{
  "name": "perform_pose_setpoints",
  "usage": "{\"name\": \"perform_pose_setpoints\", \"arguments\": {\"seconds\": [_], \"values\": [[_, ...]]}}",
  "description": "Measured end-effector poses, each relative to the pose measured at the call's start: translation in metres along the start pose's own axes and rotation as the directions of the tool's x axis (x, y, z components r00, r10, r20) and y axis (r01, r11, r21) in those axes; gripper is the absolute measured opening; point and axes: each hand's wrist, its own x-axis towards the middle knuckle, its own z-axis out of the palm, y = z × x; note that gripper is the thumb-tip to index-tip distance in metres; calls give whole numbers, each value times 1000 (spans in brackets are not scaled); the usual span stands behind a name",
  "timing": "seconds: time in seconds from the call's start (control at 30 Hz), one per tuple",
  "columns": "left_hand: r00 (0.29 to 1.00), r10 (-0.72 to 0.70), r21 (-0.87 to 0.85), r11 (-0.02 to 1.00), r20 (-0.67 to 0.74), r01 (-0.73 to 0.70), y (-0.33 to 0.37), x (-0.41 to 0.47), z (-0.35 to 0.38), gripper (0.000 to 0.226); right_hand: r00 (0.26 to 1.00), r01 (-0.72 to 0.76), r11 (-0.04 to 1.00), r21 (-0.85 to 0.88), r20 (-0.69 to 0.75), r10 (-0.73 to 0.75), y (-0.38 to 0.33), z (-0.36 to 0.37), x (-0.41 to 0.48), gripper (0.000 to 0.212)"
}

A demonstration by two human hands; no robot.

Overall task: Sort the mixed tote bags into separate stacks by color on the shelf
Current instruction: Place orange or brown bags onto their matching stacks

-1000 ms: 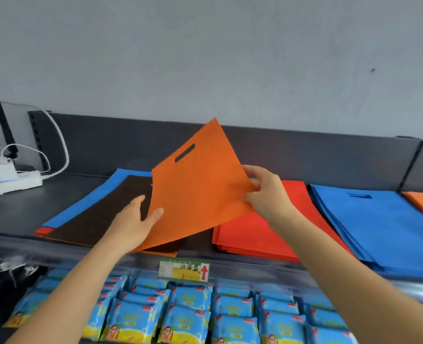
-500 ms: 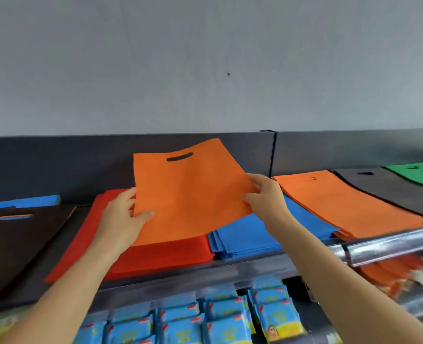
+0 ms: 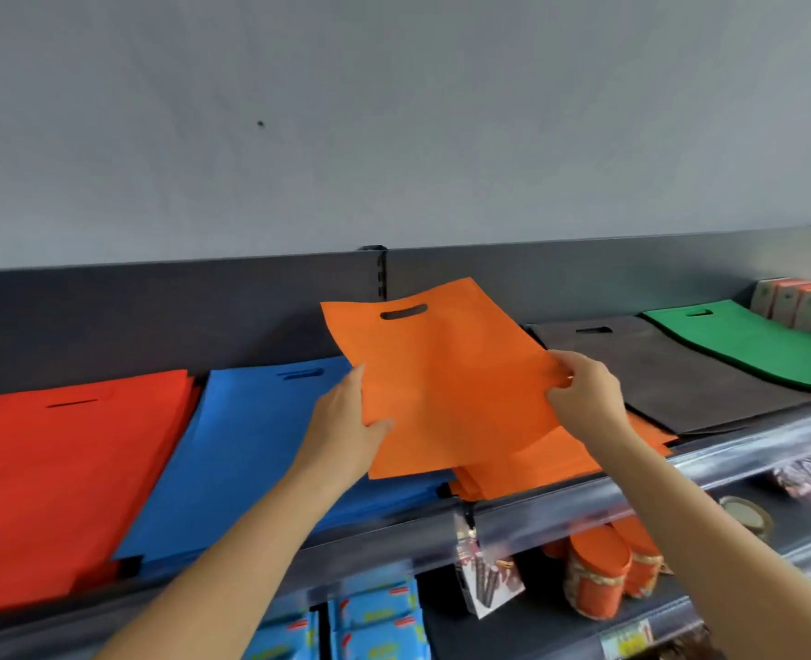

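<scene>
Both hands pinching flat orange non-woven tote bag [image 3: 446,373]: left hand [image 3: 346,421] on its left edge, right hand [image 3: 584,397] on its right edge, above orange stack [image 3: 560,462] on dark metal shelf [image 3: 537,504].

Red stack [image 3: 61,469], blue stack [image 3: 251,445], orange bag [image 3: 441,383].

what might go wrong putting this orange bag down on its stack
The orange bag is held only at its two side edges by the left hand and right hand, so the limp fabric may fold or land skewed. Its left part hangs over the blue stack, so it could settle across both colors. The orange stack already reaches the shelf's front edge; a nudge might slide bags off.
</scene>
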Motion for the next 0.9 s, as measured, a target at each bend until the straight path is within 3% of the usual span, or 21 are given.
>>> {"name": "perform_pose_setpoints", "arguments": {"seconds": [0.2, 0.37, 0.43, 0.67, 0.9], "values": [[995, 85, 69, 994, 56, -89, 44, 18, 61, 66, 994, -105, 981, -160, -17, 104, 65, -36, 30, 60], [981, -43, 452, 891, 187, -47, 41, 21, 83, 57, 986, -29, 894, -447, 136, 100, 82, -41, 36, 51], [974, -82, 501, 865, 212, -37, 39, 23, 85, 58, 979, 2, 881, -473, 181, 95, 83, -38, 38, 52], [988, 9, 455, 887, 156, -80, 39, 15, 63, 53, 951, 252, 915, -314, 255, -175, 39, -1, 36, 45], [999, -36, 532, 846, -26, 44, -19, -27, -28, 45, 793, 493, 866, -84, 453, -408, -45, 75, -4, 41]]}}
